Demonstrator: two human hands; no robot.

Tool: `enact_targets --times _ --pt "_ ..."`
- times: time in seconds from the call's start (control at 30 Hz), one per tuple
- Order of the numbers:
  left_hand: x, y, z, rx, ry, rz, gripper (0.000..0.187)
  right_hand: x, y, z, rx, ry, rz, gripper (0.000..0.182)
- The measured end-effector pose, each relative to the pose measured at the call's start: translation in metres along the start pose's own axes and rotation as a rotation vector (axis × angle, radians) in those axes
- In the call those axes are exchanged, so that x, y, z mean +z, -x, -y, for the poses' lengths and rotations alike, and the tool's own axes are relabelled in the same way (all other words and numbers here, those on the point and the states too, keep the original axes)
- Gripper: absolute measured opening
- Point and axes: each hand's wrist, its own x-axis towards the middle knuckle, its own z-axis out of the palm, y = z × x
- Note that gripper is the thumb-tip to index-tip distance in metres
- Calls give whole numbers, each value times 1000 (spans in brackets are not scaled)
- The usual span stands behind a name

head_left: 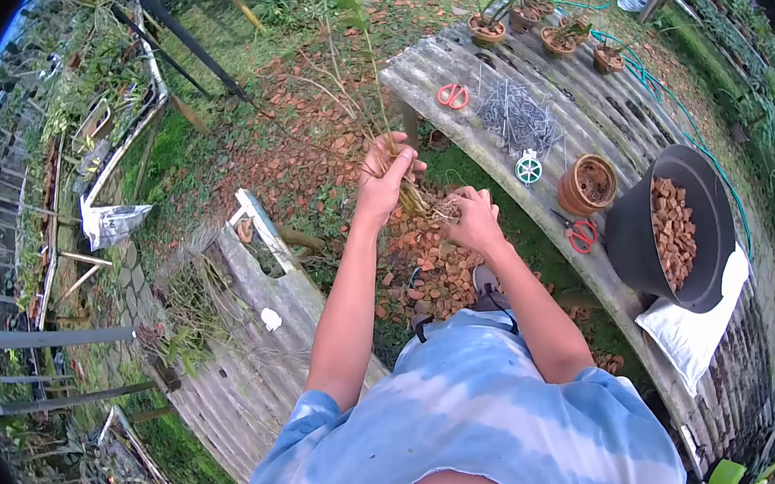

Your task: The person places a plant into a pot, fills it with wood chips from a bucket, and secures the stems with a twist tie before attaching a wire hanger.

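A plant with long thin stems and a tangled root clump (415, 199) hangs in front of me, above the ground between two benches. My left hand (386, 176) is closed around the base of its stems, which rise up and to the left. At the root end, my right hand (473, 220) has its fingers closed on the pale, stringy roots. Nearest on the bench to the right are a green-and-white spool (528, 167), a terracotta pot (588, 185) and red-handled scissors (583, 236).
The corrugated bench (477, 142) also bears orange-handled scissors (453, 96), a heap of grey wires (517, 118), a black bucket of brown chunks (672, 229), a white sack (696, 333) and several potted plants (559, 39). Cut plants (195, 310) lie on the left bench.
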Motion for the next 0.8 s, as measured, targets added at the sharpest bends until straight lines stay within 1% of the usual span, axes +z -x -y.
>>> enact_targets --times 0.1,0.13,0.23,0.27,0.37,0.4,0.5,0.53,0.63,0.67,0.77,0.8 --pt "32 -8 8 1 34 123 27 -38 25 2 95 106 -78 48" --pt "44 -10 10 -7 40 156 27 -47 34 4 66 265 -216 42" --pt "78 -16 15 -6 45 169 27 -67 42 -12 141 369 -305 43" --pt "89 -17 17 -1 53 157 26 -59 31 -49 116 110 -211 44" --pt "116 -31 24 81 42 202 27 -88 33 -67 257 -361 -72 40" --pt "128 -35 23 73 18 172 29 -100 38 -63 371 -732 4 28" --pt "164 -54 35 77 -25 148 31 -100 35 -109 234 -1120 -109 27" --pt "177 -59 43 76 -30 145 31 -106 34 -122 299 -1205 -94 27" --pt "222 -67 68 98 0 154 30 -135 34 -142 426 -1685 -196 24" --pt "237 -70 76 84 -10 142 30 -139 32 -152 438 -1797 -230 21" --pt "281 -79 102 106 -51 144 30 -142 22 -194 445 -2169 -269 20" --pt "296 -79 104 105 -90 135 30 -156 27 -196 324 -2205 -239 23"
